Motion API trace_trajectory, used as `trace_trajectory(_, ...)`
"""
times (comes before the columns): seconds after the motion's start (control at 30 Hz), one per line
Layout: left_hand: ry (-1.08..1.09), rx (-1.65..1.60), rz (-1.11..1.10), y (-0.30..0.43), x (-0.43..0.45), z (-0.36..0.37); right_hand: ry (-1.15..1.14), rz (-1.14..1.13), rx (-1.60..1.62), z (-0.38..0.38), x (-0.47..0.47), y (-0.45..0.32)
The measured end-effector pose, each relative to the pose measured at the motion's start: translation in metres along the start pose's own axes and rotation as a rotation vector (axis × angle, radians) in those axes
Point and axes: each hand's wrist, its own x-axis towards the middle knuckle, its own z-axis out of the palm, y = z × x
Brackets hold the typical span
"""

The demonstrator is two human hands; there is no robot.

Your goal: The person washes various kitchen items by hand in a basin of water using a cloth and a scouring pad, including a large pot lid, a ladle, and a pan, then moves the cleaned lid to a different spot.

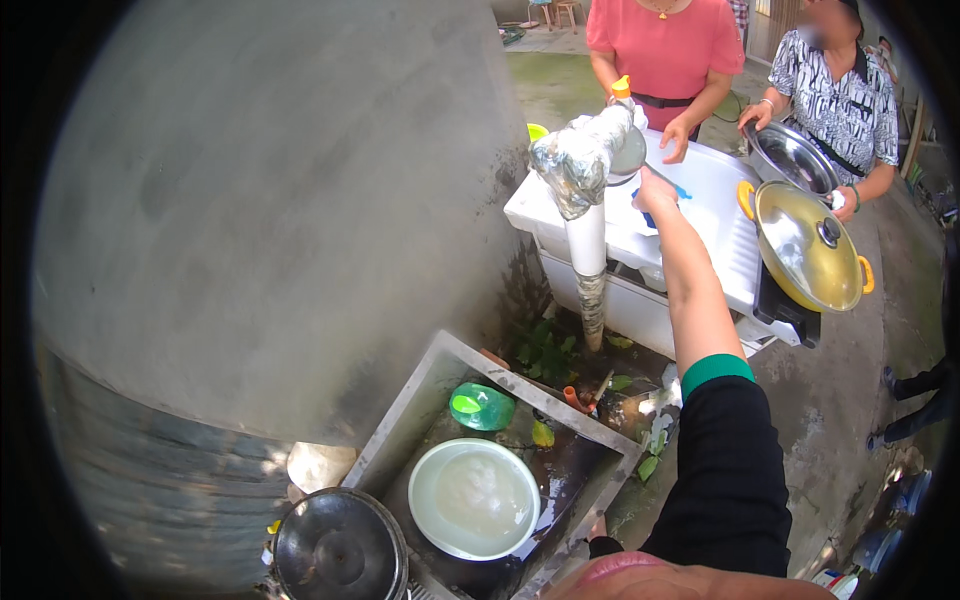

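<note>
My right hand [656, 193], on an outstretched arm, reaches over the white sink unit [735, 202], beside the wrapped pipe [581, 161]. A dark blue item [645, 210] shows at its fingers; whether it is gripped is unclear. A thin handle with a light blue end [682, 192] lies just past the hand. Only a bit of my left hand [598, 527] shows by the rim of the concrete basin [540, 397]; its fingers are hidden. In that basin are a pale green washbasin [424, 487] of cloudy water and a green plastic container [491, 409].
A person in a pink top [660, 45] stands behind the sink. Another person [840, 97] holds a steel bowl [795, 154]. A lidded yellow pan [810, 255] stands at the sink's right end. A dark round lid [341, 547] is at lower left, below the grey wall [262, 187].
</note>
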Motion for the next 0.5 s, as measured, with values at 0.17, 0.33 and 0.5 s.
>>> trace_trajectory(0.17,-0.049,0.065,0.007,0.006,-0.008,0.038,0.004,-0.057,0.076,0.020,0.032,0.018)
trace_trajectory(0.33,-0.113,0.114,0.005,0.006,-0.018,0.071,0.072,-0.117,0.125,0.017,0.039,0.024)
trace_trajectory(0.5,-0.187,0.110,-0.016,0.014,-0.053,0.081,0.366,-0.293,0.572,0.040,-0.003,0.014)
